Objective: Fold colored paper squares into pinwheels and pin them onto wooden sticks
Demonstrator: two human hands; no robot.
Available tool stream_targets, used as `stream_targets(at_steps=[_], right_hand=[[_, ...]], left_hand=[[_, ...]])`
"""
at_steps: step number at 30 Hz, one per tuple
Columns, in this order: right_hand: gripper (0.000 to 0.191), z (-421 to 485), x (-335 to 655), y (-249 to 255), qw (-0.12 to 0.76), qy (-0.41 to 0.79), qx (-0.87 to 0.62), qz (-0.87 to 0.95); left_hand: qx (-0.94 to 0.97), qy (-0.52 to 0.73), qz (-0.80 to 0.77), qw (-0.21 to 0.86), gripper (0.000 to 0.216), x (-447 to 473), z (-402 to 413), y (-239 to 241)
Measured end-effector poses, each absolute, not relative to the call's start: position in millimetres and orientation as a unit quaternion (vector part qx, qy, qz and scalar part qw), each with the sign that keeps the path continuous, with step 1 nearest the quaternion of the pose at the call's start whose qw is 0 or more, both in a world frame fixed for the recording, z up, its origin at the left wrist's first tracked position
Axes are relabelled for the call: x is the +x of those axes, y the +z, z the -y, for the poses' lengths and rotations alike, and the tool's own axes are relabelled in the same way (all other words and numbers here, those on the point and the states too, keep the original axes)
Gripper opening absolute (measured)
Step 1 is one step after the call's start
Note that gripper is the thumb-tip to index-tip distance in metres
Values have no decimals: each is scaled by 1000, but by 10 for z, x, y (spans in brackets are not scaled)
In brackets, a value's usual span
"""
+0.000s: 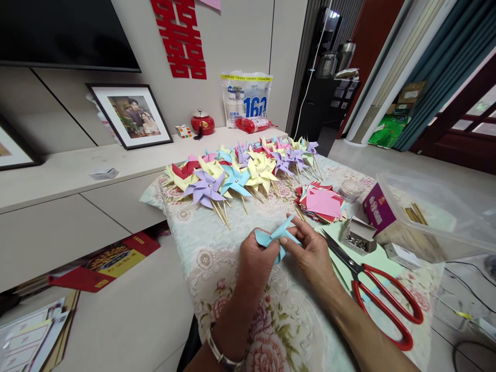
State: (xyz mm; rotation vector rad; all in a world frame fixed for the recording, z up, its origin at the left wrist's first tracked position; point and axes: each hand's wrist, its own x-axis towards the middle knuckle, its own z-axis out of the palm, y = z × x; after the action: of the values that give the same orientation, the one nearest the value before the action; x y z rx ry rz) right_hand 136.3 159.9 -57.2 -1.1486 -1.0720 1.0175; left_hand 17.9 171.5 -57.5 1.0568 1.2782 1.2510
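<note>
Head view, the only one: the blue paper (282, 231) is up in both hands, just over the near part of the tabletop (220, 243), in front of the pinwheels (260, 173). The left hand (258, 253) is curled nearly closed, its thumb and fingers pinching the paper's left side. The right hand (313, 249) is a bit looser, with the thumb pressed near the middle and the fingertips at the far right edge, so it's got hold too.

Handling-wise, I'd guess it weighs next to nothing. It looks like stiffish craft paper, springy enough that a curled-over flap would want to pop back up. Probably not slippery, but it'd crease for good if you squeeze too hard (ask me how many I'd ruin), and a hard tug could tear it where the flaps meet.

Best hold, imo: a light pinch at the middle where the layers gather, plus the other hand on the outer edge of a flap. Don't grip across the curves, they'd flatten.

Also watch the scissors (352, 267): their tips point up near the right hand, beside the pin box (357, 238) and short of the paper stack (321, 202).
</note>
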Motion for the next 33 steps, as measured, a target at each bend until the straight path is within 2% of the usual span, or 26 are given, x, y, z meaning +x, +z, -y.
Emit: stream_targets(at_steps=[8,20,33], right_hand=[[41,-1606,1363,-577,591,445,-497,454],[37,-1607,1337,-551,604,453,-506,417],[39,-1611,1328,-546,604,467,-499,409]], left_hand=[[452,504,-544,497,18,176,-1732,-646],[465,503,-547,482,22,171,-1724,-678],[421,510,-510,550,16,189,-1715,-605]])
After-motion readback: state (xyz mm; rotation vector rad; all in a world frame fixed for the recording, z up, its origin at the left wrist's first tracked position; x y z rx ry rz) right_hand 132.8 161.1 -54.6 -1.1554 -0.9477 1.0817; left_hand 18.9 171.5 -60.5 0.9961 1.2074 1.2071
